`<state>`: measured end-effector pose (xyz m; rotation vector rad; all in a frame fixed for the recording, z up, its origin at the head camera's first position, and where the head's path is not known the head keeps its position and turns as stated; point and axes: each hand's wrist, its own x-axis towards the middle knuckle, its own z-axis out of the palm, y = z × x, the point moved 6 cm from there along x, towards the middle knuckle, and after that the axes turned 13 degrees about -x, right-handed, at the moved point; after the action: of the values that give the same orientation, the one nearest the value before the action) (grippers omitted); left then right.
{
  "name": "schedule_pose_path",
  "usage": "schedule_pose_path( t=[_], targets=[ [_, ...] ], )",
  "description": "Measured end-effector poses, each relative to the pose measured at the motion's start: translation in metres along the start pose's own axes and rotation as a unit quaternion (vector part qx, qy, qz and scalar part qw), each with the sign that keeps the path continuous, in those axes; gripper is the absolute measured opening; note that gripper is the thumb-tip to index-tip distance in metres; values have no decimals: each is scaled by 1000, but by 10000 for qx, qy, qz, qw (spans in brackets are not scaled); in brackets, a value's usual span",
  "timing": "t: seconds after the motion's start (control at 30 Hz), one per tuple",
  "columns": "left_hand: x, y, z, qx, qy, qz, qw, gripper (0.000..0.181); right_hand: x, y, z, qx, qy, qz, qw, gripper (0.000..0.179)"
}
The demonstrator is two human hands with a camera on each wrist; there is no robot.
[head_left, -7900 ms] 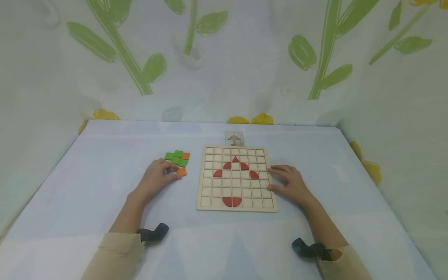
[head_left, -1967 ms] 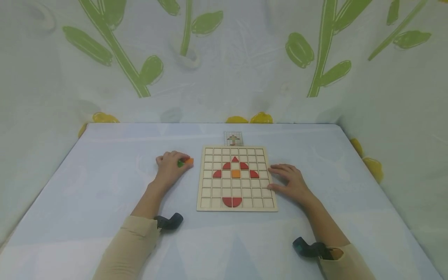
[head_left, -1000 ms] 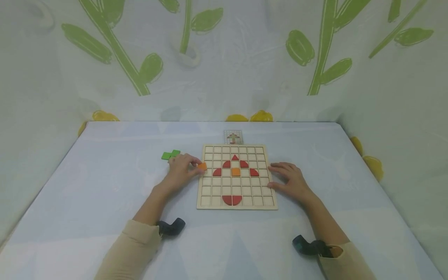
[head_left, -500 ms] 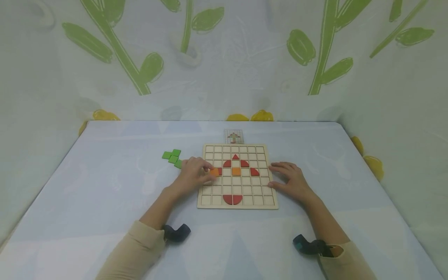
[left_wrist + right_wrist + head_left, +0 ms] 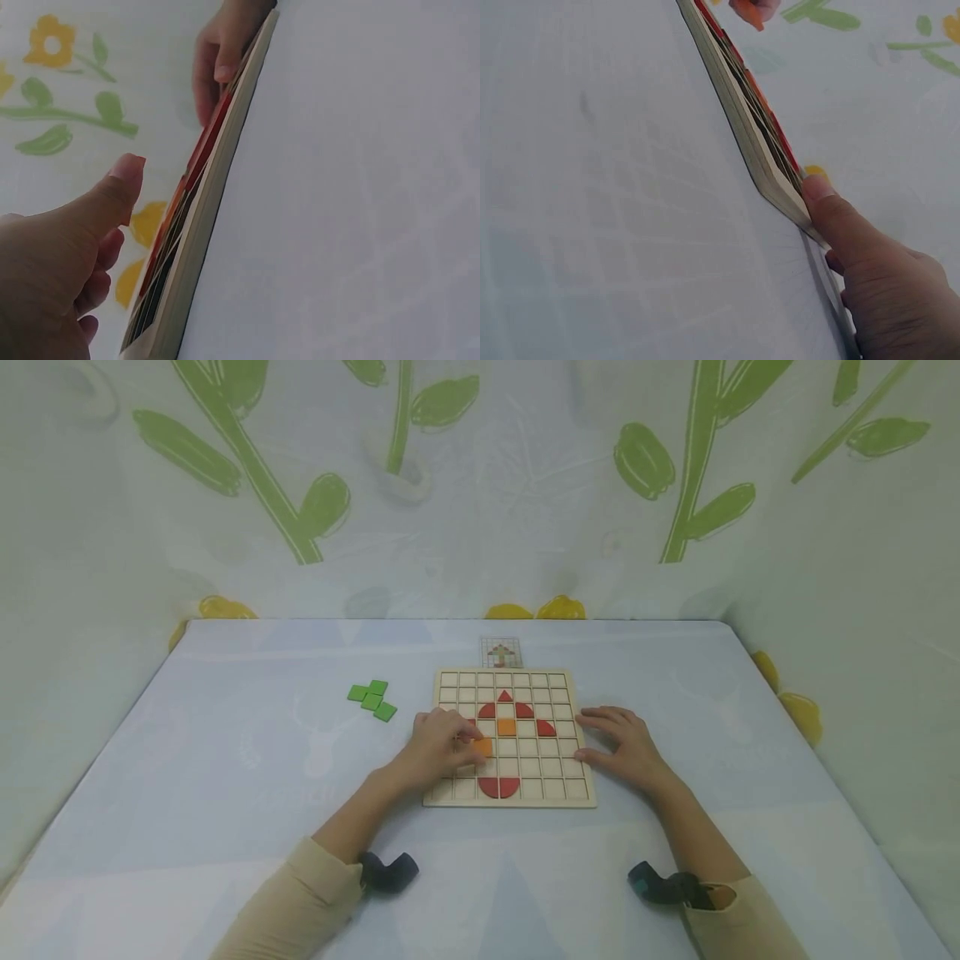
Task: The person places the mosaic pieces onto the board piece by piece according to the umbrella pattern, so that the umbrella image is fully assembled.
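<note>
My left hand [image 5: 435,743] pinches an orange square tile [image 5: 483,747] between thumb and fingers, over the left-middle cells of the wooden grid board [image 5: 551,768]. From the right wrist view that tile [image 5: 751,16] shows raised above the board's surface. My right hand [image 5: 618,739] rests at the board's right edge, fingers loosely extended, thumb [image 5: 819,187] touching the rim. On the board lie a red triangle [image 5: 505,697], several red rounded pieces [image 5: 508,787] and another orange tile [image 5: 506,727] in the middle column. My left fingers partly cover the leftmost red piece [image 5: 472,722].
Several green square tiles [image 5: 372,701] lie clustered on the table left of the board. A small pattern card [image 5: 500,652] sits against the board's far edge. A flower-patterned cloth wall [image 5: 525,527] rises behind the table. Dark camera mounts [image 5: 390,872] sit on both wrists.
An orange tile now lies in the board's middle column. My left hand has carried a second orange tile from the green cluster rightward over the board. My right hand stays at the edge.
</note>
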<state>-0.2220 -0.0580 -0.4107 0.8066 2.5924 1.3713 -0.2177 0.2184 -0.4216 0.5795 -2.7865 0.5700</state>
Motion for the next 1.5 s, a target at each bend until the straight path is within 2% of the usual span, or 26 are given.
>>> schedule_pose_path(
  t=[0.3, 0.47, 0.67, 0.93, 1.07, 1.27, 1.5],
  targets=[
    [2, 10, 18, 0, -295, -99, 9995, 35, 1, 0, -2, 9, 4, -37, 10000, 54],
    [1, 16, 27, -12, -219, -91, 9997, 32, 1, 0, -2, 38, -127, 37, 9999, 55],
    [-2, 20, 33, 162, -307, -183, 9992, 30, 0, 0, -2, 65, -103, 80, 9999, 54],
    [-1, 17, 39, 337, -169, -185, 9991, 34, -1, 1, 0, 52, -195, 150, 9997, 55],
    [-3, 17, 38, 361, -120, -81, 9992, 35, -2, 2, 0, 68, -187, 169, 9997, 55],
    [-7, 18, 29, 391, 245, 29, 9989, 23, -1, 1, 1, 31, -214, 139, 9997, 55],
    [-6, 18, 28, 460, 175, 35, 9988, 21, 0, 2, 1, 5, -184, 97, 9998, 55]
  ],
)
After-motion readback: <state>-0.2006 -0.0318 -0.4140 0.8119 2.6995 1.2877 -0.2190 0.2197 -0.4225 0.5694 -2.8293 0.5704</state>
